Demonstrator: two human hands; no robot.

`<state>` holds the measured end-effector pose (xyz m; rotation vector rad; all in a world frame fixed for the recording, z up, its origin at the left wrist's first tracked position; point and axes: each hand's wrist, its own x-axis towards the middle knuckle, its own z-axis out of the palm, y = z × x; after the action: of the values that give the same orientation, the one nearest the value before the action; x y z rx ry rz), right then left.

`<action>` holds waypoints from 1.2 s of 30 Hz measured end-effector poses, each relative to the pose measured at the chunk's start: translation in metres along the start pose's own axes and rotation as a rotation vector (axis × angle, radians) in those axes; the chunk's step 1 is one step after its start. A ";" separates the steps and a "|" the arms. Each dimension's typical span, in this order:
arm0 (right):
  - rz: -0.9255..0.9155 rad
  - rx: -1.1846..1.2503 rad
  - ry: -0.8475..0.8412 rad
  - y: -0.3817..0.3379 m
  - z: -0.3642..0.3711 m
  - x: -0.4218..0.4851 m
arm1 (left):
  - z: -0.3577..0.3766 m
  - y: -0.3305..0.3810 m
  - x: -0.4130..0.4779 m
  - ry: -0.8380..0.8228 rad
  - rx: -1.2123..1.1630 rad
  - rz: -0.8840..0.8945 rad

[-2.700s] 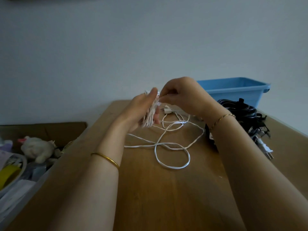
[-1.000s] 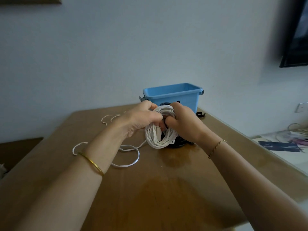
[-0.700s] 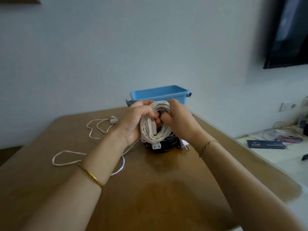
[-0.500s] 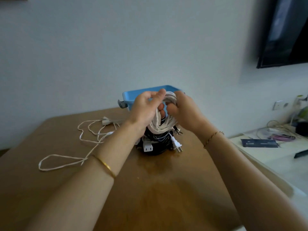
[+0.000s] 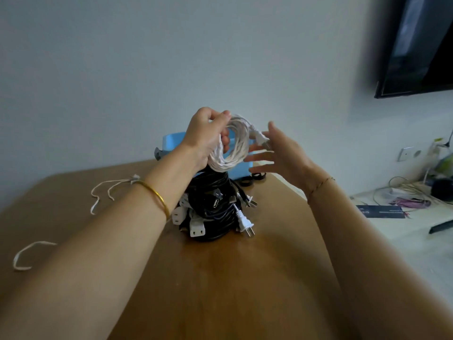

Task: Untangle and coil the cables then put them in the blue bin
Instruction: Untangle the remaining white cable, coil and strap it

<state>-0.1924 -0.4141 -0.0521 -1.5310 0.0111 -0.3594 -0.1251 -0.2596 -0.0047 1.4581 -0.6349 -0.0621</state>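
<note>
My left hand grips a coil of white cable and holds it up in the air, above the near edge of the blue bin. My right hand is beside the coil with its fingers spread and straight, just touching or nearly touching the white plug end. The bin stands at the far edge of the wooden table, mostly hidden behind my hand and the coil. A pile of black cables with white plugs sits on the table in front of the bin.
A loose white cable trails across the table's left side. A dark screen hangs on the wall at the upper right. A low white surface on the right carries wires and a dark card.
Both hands lifted the white coil from just above the black pile up toward the bin. My right hand has let go of the coil and opened its fingers. The view has turned right.
</note>
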 end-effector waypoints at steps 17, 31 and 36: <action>0.008 -1.050 0.158 0.079 0.009 0.042 | -0.049 0.018 0.000 0.057 -0.179 -0.053; -0.750 -0.591 0.037 -0.051 0.175 -0.039 | -0.168 -0.011 -0.077 0.321 0.066 -0.067; -0.624 -0.972 -0.252 -0.049 0.220 -0.032 | -0.197 -0.022 -0.087 0.405 0.103 -0.054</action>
<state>-0.1832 -0.1922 0.0001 -2.5294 -0.5746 -0.7119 -0.1044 -0.0494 -0.0534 1.5310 -0.2702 0.2225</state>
